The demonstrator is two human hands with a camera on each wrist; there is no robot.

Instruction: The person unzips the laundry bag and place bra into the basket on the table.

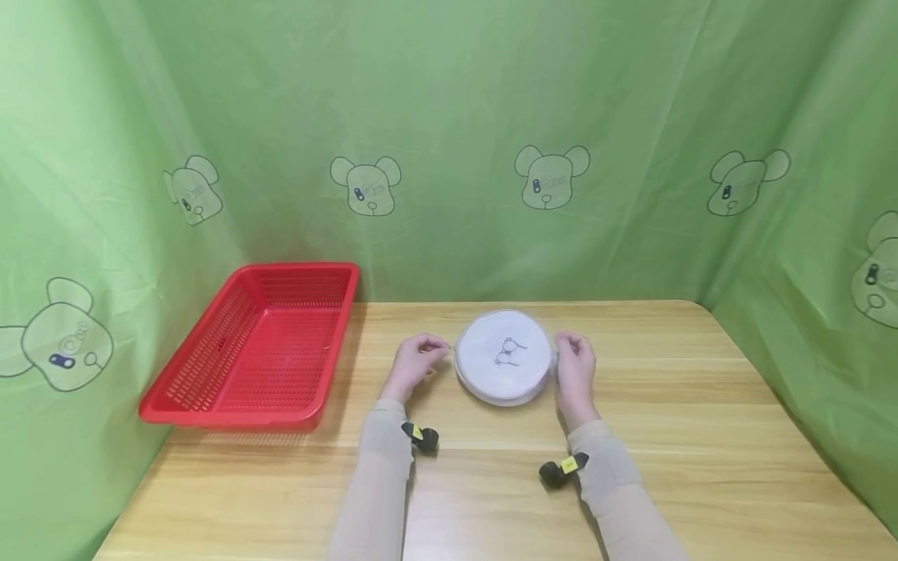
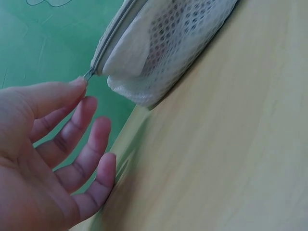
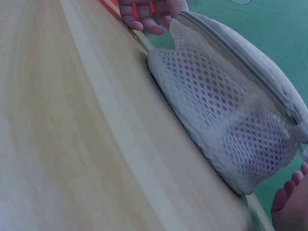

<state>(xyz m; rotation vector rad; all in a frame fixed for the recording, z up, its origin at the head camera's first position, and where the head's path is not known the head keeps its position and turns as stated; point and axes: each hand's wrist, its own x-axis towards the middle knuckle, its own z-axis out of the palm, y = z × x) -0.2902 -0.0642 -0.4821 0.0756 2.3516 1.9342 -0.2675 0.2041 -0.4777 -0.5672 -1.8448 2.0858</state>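
A round white mesh bag (image 1: 503, 357) with a small line drawing on its top stands on the wooden table. Its side is honeycomb mesh (image 2: 178, 43), and a grey zipper runs around the upper edge. At the bag's left, my left hand (image 1: 418, 363) pinches the small zipper pull (image 2: 88, 74) between thumb and index finger, the other fingers loosely curled. My right hand (image 1: 577, 374) is at the bag's right edge, fingers bent against it; in the right wrist view that hand (image 3: 292, 202) shows only partly, near a whitish tab.
A red perforated basket (image 1: 281, 358) stands at the table's left side. Green curtains (image 1: 449, 93) printed with bear heads surround the table (image 1: 673, 436) at the back and both sides. Each wrist carries a small black camera.
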